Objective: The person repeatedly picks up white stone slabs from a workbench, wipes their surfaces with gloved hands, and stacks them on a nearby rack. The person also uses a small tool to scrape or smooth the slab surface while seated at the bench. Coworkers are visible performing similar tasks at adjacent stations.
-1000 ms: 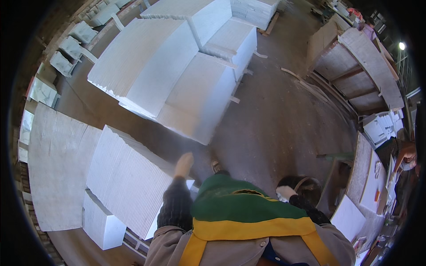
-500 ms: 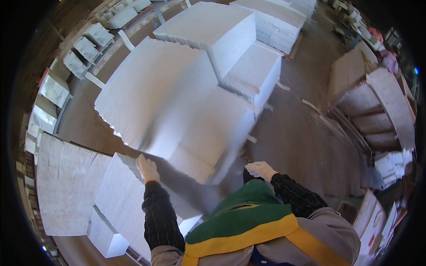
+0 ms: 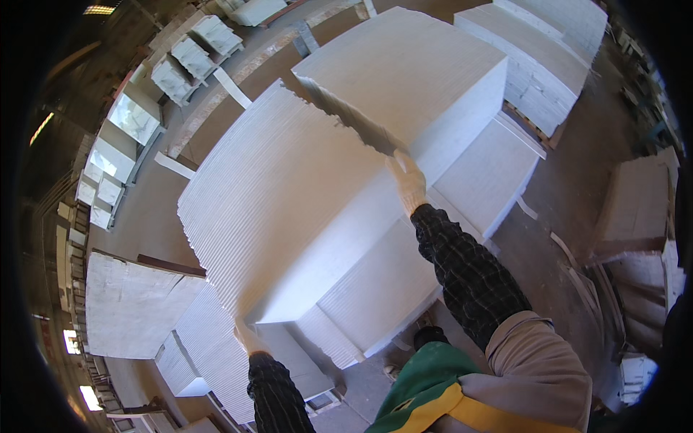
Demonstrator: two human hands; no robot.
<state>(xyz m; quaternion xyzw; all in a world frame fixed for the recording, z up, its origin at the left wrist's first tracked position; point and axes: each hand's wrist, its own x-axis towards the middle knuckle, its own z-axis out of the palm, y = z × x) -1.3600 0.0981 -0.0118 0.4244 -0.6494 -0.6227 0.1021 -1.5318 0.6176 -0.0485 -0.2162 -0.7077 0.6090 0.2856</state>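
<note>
Tall stack of thin, flat, white stone-like slabs (image 3: 281,195): likely heavy, stiff, brittle at the edges; best held at both ends of the nearest slab. Smooth pale front face, ragged ends. Stands ahead of the wearer, between both hands. Left hand (image 3: 247,338) at its near-left end, right hand (image 3: 406,179) at its right end; fingers partly hidden, can't tell if either grip pinches.

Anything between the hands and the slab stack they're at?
Nothing visible. The left hand is at the left end of the white slab stack, the right hand at its right end, by the neighbouring stack.
</note>
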